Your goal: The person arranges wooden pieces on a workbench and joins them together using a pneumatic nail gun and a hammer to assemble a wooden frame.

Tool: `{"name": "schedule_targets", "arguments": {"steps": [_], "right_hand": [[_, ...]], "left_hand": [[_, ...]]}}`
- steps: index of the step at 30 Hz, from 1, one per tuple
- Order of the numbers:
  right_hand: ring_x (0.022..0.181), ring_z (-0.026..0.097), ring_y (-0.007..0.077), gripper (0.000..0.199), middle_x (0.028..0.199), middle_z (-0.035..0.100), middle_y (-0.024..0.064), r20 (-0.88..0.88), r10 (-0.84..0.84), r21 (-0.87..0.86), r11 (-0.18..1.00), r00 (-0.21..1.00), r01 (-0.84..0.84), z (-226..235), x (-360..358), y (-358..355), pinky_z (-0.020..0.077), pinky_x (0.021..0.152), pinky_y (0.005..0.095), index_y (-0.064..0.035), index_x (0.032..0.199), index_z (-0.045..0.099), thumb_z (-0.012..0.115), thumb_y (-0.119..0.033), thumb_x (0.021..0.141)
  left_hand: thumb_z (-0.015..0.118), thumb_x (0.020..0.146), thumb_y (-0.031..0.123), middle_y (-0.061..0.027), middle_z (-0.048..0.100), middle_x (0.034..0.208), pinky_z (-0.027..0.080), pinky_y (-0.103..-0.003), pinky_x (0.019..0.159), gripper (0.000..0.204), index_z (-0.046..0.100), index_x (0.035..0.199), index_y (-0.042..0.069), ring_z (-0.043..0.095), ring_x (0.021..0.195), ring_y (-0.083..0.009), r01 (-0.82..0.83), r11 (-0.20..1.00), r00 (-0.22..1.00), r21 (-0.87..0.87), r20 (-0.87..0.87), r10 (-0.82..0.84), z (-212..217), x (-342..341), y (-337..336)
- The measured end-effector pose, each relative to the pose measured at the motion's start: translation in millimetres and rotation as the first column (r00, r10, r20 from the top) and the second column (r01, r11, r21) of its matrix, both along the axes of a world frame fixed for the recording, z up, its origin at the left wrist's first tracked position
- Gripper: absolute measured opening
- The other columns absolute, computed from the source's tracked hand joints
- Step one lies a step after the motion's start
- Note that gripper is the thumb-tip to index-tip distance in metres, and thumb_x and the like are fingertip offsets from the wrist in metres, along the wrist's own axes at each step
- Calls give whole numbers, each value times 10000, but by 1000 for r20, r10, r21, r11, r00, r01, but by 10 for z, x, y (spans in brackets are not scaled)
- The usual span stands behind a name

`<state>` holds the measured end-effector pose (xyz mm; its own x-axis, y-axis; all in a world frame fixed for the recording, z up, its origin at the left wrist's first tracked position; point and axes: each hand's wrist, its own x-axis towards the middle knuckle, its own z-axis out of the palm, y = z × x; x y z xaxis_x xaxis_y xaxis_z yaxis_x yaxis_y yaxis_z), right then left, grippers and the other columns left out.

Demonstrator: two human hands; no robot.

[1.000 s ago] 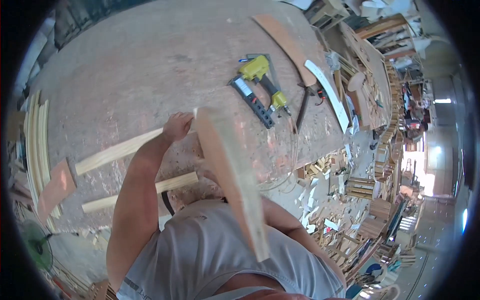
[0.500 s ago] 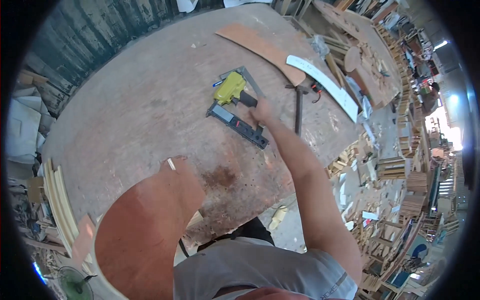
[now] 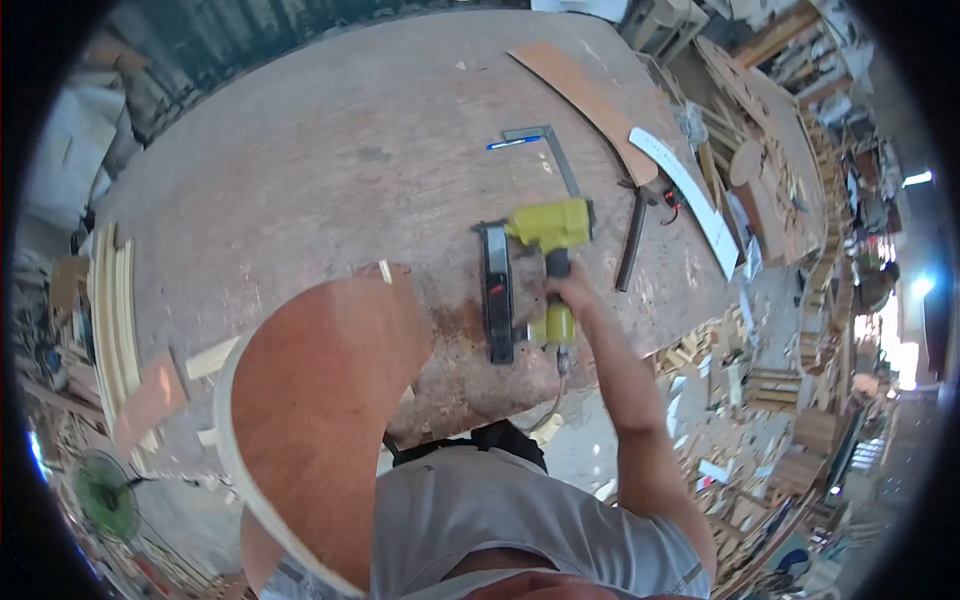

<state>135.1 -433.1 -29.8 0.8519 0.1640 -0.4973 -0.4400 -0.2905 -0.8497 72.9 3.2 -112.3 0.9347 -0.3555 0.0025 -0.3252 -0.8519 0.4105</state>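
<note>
Head view: right hand (image 3: 572,288) clasps a yellow-and-black nail gun (image 3: 552,225) by its handle; near left, a curved reddish-brown wooden panel (image 3: 315,400); left hand's state I cannot tell

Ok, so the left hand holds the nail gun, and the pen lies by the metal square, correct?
Wrong hand: the head view shows the right hand holding the nail gun. The pen does lie by the metal square.
</note>
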Motion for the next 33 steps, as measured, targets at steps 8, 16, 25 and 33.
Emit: {"name": "schedule_targets", "arguments": {"steps": [8, 16, 25, 33], "right_hand": [[597, 598, 213, 317, 813, 595, 100, -234, -203, 371, 885, 951, 280, 234, -1093, 12, 530, 548, 300, -3, 1033, 512, 665, -117, 779], [874, 601, 348, 670, 988, 584, 220, 257, 66, -585, 805, 964, 101, 51, -1063, 59, 511, 758, 392, 64, 1154, 442, 777, -245, 662], [959, 532, 393, 767, 1044, 548, 219, 261, 701, -624, 647, 663, -439, 721, -1548, 1824, 436, 864, 426, -43, 1328, 322, 670, -173, 657], [803, 595, 357, 610, 920, 620, 177, 694, 648, -675, 738, 314, -31, 377, -1325, 1325, 473, 736, 434, -88, 1292, 385, 623, -205, 743]], "left_hand": [[518, 791, 162, -114, 560, 1088, 390, -440, 891, 311, 552, 1090, 86, 501, 1037, -323, -161, 970, 986, -184, 21, 168, -168, -538, -231], [520, 787, 168, -116, 560, 1085, 391, -439, 895, 312, 554, 1087, 84, 498, 1041, -327, -273, 929, 961, -251, -38, 273, -344, -795, -351], [523, 784, 174, -119, 560, 1081, 392, -438, 900, 314, 556, 1082, 82, 495, 1046, -331, -147, 946, 989, -289, -30, 144, -275, -344, -626], [545, 781, 168, -123, 551, 1079, 398, -423, 895, 270, 565, 1040, 95, 496, 1040, -323, -254, 948, 963, -189, -140, 230, 53, -118, -583]]}}
